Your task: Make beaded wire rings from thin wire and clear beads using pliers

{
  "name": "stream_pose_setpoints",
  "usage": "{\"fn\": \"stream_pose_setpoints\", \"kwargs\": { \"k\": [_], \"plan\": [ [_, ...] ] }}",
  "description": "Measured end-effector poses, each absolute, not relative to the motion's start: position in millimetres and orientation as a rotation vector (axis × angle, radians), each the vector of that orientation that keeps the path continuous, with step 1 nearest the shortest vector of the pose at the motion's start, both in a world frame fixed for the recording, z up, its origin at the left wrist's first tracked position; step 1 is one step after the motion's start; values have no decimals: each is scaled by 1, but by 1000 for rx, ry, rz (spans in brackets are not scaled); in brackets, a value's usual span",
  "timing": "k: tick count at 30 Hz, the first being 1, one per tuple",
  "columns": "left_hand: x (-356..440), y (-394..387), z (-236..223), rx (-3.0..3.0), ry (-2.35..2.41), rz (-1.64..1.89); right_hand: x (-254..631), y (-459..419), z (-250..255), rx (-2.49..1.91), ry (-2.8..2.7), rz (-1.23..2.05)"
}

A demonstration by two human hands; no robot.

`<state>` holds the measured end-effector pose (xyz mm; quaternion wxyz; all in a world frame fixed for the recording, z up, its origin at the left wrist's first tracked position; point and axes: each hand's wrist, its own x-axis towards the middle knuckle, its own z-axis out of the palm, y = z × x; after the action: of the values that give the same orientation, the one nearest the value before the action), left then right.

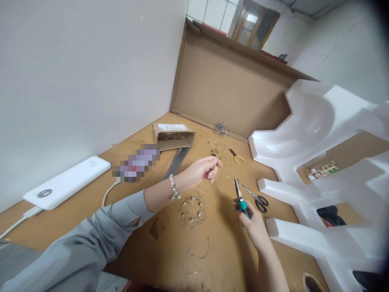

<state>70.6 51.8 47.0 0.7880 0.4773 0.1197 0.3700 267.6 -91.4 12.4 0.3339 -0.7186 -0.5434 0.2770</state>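
Note:
My right hand point(252, 223) is closed around green-handled pliers point(242, 204), whose metal jaws point away from me. To its left and a little farther off, my left hand point(209, 169) has its fingers pinched together; whatever may be in them is too small to make out. Below the left wrist, a ring of looped wire with clear beads point(191, 211) lies on the table. Bent wire pieces point(199, 255) rest nearer to me. Black-handled scissors point(260, 202) lie just right of the pliers. Yellow-handled pliers point(238, 157) and several small black rings point(215, 151) sit beyond my hands.
An open cardboard box point(174, 144) stands at the back left, a bundle of straight wires point(175, 164) before it. A tangled wire heap point(221, 129) lies by the cardboard panel point(231, 81). White foam packing point(273, 142) borders the right; a white power bank point(69, 180) lies left.

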Motion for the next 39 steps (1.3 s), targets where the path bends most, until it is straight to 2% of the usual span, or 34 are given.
{"fn": "stream_pose_setpoints", "kwargs": {
  "k": [5,8,11,15,20,25,35,39],
  "plan": [
    [62,54,54,1230,271,764,257,-81,40,-1736,-1407,770],
    [49,54,67,1489,259,481,258,-73,51,-1643,-1322,809],
    [40,52,80,1674,337,265,257,-65,66,-1642,-1467,837],
    [37,48,87,1861,524,415,259,-52,83,-1690,-1699,710],
    [35,48,91,1859,591,609,266,-38,81,-1717,-1601,595],
    [37,56,86,1787,499,653,259,-35,65,-1707,-1706,687],
    [44,54,79,1810,525,714,252,-32,61,-1786,-1757,619],
    [43,54,81,1832,513,701,251,-30,62,-1723,-1761,758]
  ]
}}
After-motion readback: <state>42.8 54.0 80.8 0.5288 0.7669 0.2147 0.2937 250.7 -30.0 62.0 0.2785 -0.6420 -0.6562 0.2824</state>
